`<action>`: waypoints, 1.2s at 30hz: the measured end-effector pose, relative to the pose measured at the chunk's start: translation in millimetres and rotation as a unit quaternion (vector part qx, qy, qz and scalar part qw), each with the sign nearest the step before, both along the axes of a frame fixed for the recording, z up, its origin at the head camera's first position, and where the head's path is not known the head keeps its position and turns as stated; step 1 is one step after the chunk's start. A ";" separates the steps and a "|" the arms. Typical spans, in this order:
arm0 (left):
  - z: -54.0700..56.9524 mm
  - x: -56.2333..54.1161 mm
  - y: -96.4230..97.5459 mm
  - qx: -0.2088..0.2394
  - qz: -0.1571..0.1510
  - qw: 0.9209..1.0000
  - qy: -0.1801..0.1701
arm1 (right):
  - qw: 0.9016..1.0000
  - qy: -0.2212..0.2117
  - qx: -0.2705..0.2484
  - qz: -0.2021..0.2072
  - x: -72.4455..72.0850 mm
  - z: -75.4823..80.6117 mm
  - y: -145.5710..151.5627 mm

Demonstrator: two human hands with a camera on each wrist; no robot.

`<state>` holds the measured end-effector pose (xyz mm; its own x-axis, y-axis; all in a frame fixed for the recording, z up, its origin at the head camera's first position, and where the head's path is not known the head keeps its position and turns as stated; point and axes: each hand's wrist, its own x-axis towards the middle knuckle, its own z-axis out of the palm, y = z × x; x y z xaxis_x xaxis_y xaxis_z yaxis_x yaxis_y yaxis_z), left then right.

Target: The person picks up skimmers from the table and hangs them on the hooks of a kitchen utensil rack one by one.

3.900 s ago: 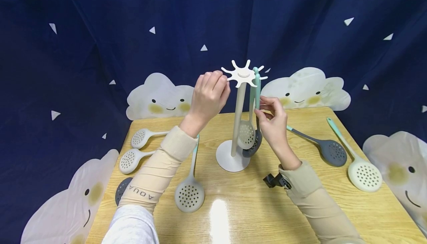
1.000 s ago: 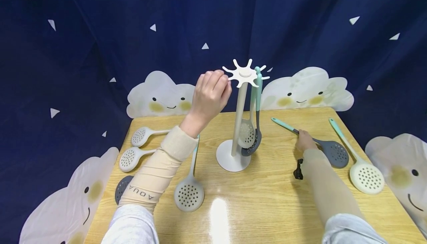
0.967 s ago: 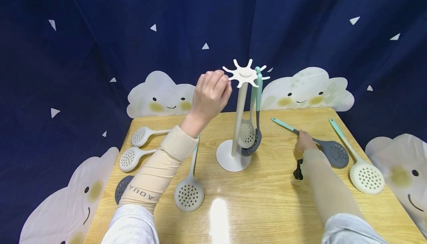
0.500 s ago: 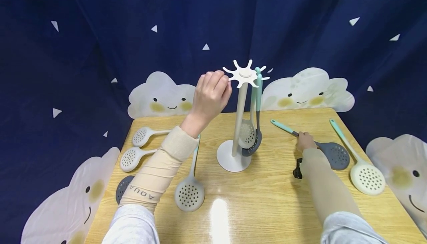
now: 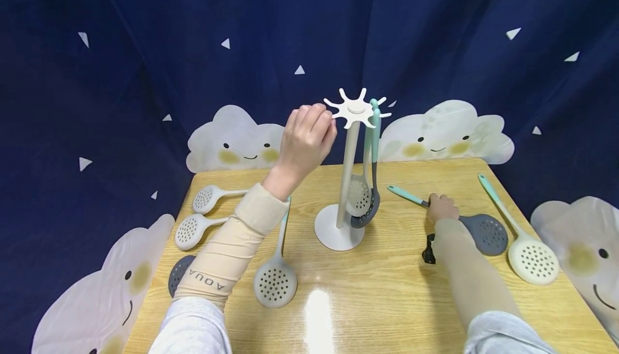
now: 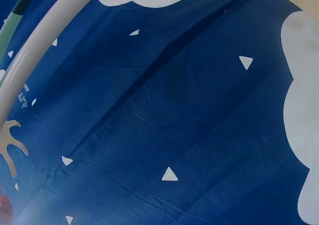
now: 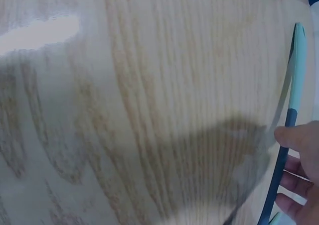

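A white utensil rack (image 5: pixel 349 150) with a star-shaped top and a round base stands mid-table. Two mint-handled perforated utensils hang on its right side: a pale skimmer (image 5: pixel 358 195) and a dark grey skimmer (image 5: pixel 374 211). My left hand (image 5: pixel 306 142) grips one arm of the rack's top, its fingers curled; the fingertips are hidden in the head view. To the right, my right hand (image 5: pixel 442 209) holds a second dark grey skimmer (image 5: pixel 488 234) by its shaft, thumb on one side and fingers on the other, as the right wrist view shows. Its mint handle (image 7: pixel 298 70) points away from me.
A cream skimmer (image 5: pixel 533 259) lies at the right edge. On the left lie a pale skimmer (image 5: pixel 274 281), two small pale perforated utensils, one of them a perforated spoon (image 5: pixel 191 231), and a dark perforated head (image 5: pixel 180 273) partly behind my left forearm. A blue curtain hangs behind.
My right hand has left the hanging dark skimmer's handle and gone to the dark grey skimmer on the right, which has shifted slightly left. My left hand has stayed at the rack.
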<state>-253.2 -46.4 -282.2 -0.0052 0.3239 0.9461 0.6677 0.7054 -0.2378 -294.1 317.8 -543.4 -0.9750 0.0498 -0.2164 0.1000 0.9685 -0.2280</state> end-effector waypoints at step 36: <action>0.2 0.4 0.1 -0.001 -0.001 1.000 -0.003 | 0.993 0.098 0.004 0.072 10.8 51.3 0.7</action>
<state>-252.8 -46.3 -282.0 -0.0098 0.3254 0.9455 0.6704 0.7037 -0.2352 -283.2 318.6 -492.1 -0.9954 -0.0929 -0.0229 -0.0856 0.9714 -0.2217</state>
